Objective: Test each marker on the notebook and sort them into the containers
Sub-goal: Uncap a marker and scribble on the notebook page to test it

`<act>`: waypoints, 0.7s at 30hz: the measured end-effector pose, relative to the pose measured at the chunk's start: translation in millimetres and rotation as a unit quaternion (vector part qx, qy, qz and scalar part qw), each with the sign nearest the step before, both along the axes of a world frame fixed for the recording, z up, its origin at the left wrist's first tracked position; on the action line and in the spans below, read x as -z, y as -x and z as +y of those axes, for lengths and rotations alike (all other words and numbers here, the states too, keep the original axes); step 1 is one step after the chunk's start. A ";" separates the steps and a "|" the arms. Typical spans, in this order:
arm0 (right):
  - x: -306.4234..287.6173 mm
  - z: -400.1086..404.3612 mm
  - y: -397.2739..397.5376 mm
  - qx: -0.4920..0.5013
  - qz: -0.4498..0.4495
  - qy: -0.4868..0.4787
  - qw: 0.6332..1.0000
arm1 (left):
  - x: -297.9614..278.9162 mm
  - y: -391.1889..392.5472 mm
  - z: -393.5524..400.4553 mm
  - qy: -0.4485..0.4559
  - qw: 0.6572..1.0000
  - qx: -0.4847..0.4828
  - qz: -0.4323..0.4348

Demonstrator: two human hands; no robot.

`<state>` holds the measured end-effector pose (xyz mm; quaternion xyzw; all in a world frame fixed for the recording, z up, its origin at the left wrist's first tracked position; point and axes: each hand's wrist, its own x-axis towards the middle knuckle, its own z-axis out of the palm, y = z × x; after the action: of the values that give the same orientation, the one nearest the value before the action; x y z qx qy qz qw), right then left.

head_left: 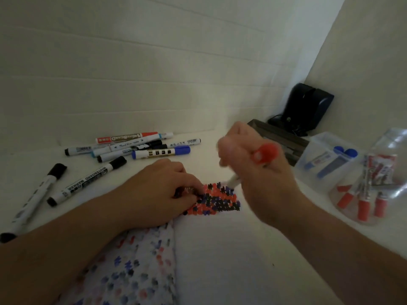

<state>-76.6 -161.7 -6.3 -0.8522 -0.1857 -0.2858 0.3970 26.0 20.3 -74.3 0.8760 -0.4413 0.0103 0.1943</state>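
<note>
White table (220, 271) runs back to a panelled wall and meets a side wall at right; open surface lies in the foreground right of centre, between the two forearms and the near edge.

Notebook (209, 238) lies open at centre, its left page dotted with faded red, blue and black test marks, its right page bare apart from a dense patch of marks at its far end.

Left hand (163, 192) rests on the fold, fingers curled and pressing the page down beside that patch; it holds no object.

Right hand (253, 168), blurred, grips a white-barrelled marker (233, 180) whose tip sits at the patch's far edge, and a red cap (265, 154) shows in the same grip.

Clear containers stand at right: a square tub (319, 148) with blue-capped markers, and just beside it a round cup (385, 194) with red-capped ones.

Dark device (308, 106) and dark tray (284, 139) fill the back corner.

Loose marker pile (136, 146) lies at left rear; one barrel reads "WHITEBOARD". Nearer, a black-capped marker (88, 180) reads "WHITEBOARD MARKER". Another black-capped marker (33, 200) reaches the left edge.
</note>
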 end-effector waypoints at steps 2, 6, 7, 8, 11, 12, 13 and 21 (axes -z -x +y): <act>-2.9 -15.8 -3.7 0.033 0.052 -0.047 0.997 | -3.4 4.1 1.5 -0.013 1.000 0.002 -0.013; 19.1 -43.0 0.8 -0.089 0.206 -0.250 0.942 | -7.4 6.1 1.2 -0.014 1.000 0.015 0.012; 24.4 -49.1 4.7 -0.120 0.233 -0.260 0.929 | -7.4 5.1 1.0 -0.010 1.000 0.016 0.021; 28.2 -53.3 8.9 -0.156 0.262 -0.247 0.920 | -6.6 3.8 1.2 -0.005 1.000 0.016 0.027; 30.3 -58.5 17.3 -0.196 0.288 -0.153 0.925 | -6.0 2.6 1.0 0.000 0.999 0.016 0.035; 33.1 -58.5 16.9 -0.156 0.272 -0.135 0.940 | -5.9 3.0 1.0 0.000 0.999 0.017 0.040; 36.3 -58.0 15.3 -0.106 0.252 -0.118 0.955 | -6.2 3.6 1.3 -0.004 0.999 0.018 0.045; 47.9 -52.0 9.5 0.011 0.269 -0.087 0.959 | -13.8 12.7 3.6 -0.052 0.997 0.052 0.025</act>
<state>-86.1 -213.7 -54.1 -0.8620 -0.0369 -0.0653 0.5013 13.3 23.9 -60.5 0.8606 -0.4816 -0.0445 0.1595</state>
